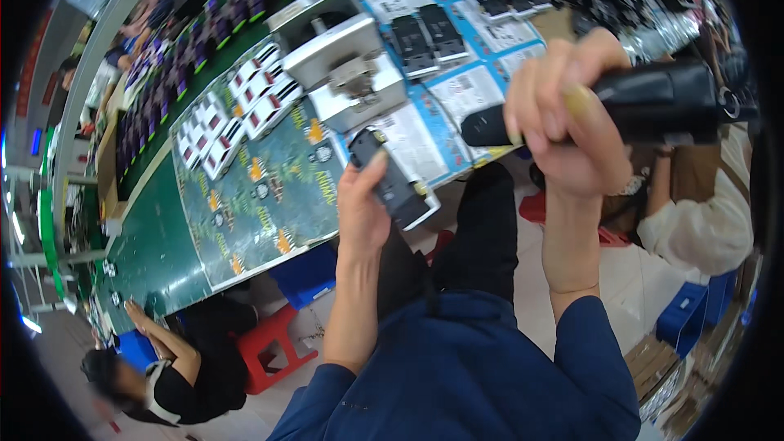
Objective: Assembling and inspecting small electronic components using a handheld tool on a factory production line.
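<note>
My left hand (363, 208) grips a flat black plastic housing (394, 188) with a pale edge, its thumb lying on the top face. The housing is tilted at the table's near edge. Higher and to the right, my right hand (572, 110) is wrapped around a black electric screwdriver (665, 102). The tool lies almost level, its tapered end pointing left and its thick end toward the right rim; I cannot make out a bit. Tool and housing are apart. Just beyond my left hand stands a white box-shaped device (347, 69) with a metal mechanism inside, resembling a screw feeder.
Black housings (415, 45) lie on blue-and-white printed sheets (469, 98). White parts (208, 135) are grouped at left on a patterned mat (282, 188). Purple-and-black parts (216, 24) line the far side. People sit at left and right, near a red stool (273, 351).
</note>
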{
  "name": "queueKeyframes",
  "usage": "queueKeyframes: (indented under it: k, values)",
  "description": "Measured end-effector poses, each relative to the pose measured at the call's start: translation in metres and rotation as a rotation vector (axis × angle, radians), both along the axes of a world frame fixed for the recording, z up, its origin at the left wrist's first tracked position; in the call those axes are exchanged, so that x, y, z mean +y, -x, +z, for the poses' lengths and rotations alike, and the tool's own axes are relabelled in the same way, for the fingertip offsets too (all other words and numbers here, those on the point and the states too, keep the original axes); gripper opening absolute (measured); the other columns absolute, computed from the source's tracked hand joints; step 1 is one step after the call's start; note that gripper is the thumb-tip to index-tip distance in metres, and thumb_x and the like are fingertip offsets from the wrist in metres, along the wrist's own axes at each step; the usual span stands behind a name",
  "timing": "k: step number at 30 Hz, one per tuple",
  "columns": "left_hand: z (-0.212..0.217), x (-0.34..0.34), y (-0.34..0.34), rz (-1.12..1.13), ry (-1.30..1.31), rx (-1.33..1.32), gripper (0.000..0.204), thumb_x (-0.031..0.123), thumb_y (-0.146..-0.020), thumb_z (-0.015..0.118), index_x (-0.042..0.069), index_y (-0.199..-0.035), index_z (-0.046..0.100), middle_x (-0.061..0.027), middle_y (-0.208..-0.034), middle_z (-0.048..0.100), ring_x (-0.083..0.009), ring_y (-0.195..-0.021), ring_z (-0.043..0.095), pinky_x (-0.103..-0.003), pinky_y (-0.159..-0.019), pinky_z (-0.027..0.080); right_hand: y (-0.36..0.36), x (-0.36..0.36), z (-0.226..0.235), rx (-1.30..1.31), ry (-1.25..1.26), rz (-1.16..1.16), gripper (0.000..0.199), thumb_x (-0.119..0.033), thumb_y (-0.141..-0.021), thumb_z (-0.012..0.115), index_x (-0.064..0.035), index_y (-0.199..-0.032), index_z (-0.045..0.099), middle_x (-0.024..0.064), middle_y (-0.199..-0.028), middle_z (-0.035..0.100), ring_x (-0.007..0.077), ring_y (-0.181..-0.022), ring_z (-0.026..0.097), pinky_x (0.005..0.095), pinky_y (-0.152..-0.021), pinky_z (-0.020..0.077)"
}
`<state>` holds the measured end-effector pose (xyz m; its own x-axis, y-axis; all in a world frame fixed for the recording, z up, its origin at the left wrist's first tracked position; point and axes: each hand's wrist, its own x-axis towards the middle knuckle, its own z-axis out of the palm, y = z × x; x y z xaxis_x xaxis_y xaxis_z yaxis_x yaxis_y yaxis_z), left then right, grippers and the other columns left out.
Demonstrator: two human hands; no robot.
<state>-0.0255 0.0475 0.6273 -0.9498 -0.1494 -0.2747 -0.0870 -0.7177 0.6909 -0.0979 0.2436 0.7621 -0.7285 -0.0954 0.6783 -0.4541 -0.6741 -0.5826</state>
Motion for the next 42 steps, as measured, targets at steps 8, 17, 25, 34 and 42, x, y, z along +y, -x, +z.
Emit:
queueKeyframes:
  k: [8,17,25,34,42]
  values:
    - [-0.013,-0.051,-0.025,0.095,-0.059,0.002,0.022,0.015,-0.096,0.062,0.0,-0.112,0.055,-0.0163,-0.1,0.066,-0.0261,-0.083,0.07,-0.041,-0.07,0.062,0.056,-0.123,-0.021,0.3,-0.338,-0.228,0.012,-0.002,-0.088,0.071,-0.0017,-0.091,0.06,0.0046,-0.066,0.061,0.0081,-0.053,0.056,0.0206,-0.05,0.0455]
    - [-0.011,-0.061,-0.021,0.047,-0.182,-0.014,0.024,0.008,-0.095,0.062,0.002,-0.116,0.053,-0.0172,-0.105,0.067,-0.0261,-0.09,0.07,-0.041,-0.078,0.062,0.058,-0.157,-0.013,0.113,-0.561,-0.259,0.016,-0.005,-0.083,0.077,-0.0046,-0.076,0.062,-0.0011,-0.056,0.056,0.0055,-0.045,0.052,0.019,-0.044,0.0392]
    - [-0.005,-0.052,-0.017,-0.044,-0.061,0.033,0.031,0.005,-0.094,0.062,0.0,-0.122,0.051,-0.0169,-0.109,0.067,-0.0237,-0.092,0.07,-0.038,-0.078,0.062,0.0,-0.144,-0.003,-0.147,-0.19,0.057,0.021,-0.009,-0.085,0.077,-0.0034,-0.09,0.057,0.002,-0.062,0.058,0.0063,-0.048,0.052,0.0195,-0.048,0.0438]
    - [-0.001,-0.049,-0.019,-0.027,-0.023,0.051,0.027,0.003,-0.095,0.06,0.001,-0.121,0.052,-0.0112,-0.103,0.068,-0.017,-0.084,0.07,-0.031,-0.072,0.061,-0.005,-0.15,-0.039,0.066,-0.443,-0.04,0.017,0.003,-0.087,0.066,-0.003,-0.093,0.051,0.0087,-0.075,0.056,0.0106,-0.052,0.051,0.0272,-0.051,0.0476]
    - [-0.005,-0.05,-0.018,-0.006,-0.002,-0.002,0.029,0.003,-0.093,0.063,0.0,-0.119,0.053,-0.0062,-0.098,0.067,-0.0105,-0.08,0.068,-0.026,-0.069,0.057,-0.003,-0.161,-0.041,0.235,-0.684,-0.091,0.025,0.003,-0.082,0.073,-0.0055,-0.083,0.05,0.0036,-0.068,0.057,0.0065,-0.06,0.052,0.0218,-0.056,0.0439]
